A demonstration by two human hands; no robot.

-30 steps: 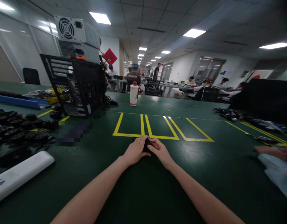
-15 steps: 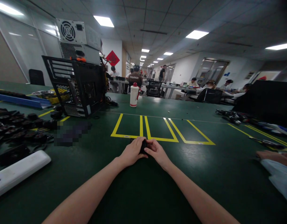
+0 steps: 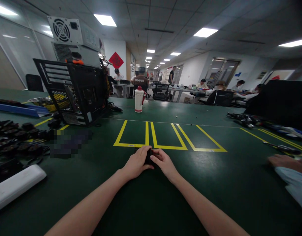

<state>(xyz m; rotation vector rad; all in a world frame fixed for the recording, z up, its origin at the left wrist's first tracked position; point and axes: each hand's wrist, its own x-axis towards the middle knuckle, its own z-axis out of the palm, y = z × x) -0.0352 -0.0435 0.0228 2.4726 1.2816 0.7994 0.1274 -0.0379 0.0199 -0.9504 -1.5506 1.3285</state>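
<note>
A small black object (image 3: pixel 148 157) is between my two hands, just in front of the yellow tape frames on the green table (image 3: pixel 151 203). My left hand (image 3: pixel 137 163) is wrapped over its left side, fingers pressed together and thumb below. On its right side, my right hand (image 3: pixel 165 164) is closed, with thumb and fingertips against it. The fingers cover most of the object, so its exact shape cannot be made out.
Left are an open computer case (image 3: pixel 85 95), many black parts (image 3: pixel 25 134) and a white bar (image 3: pixel 18 186). A white bottle (image 3: pixel 139 101) stands beyond the tape (image 3: pixel 169 147). At right are tools (image 3: pixel 281 147) and another person's hand (image 3: pixel 287 163).
The view has shifted slightly, moving the case and the left-side items leftward. Both hands keep their hold on the black object. The other person's hand shows a little more.
</note>
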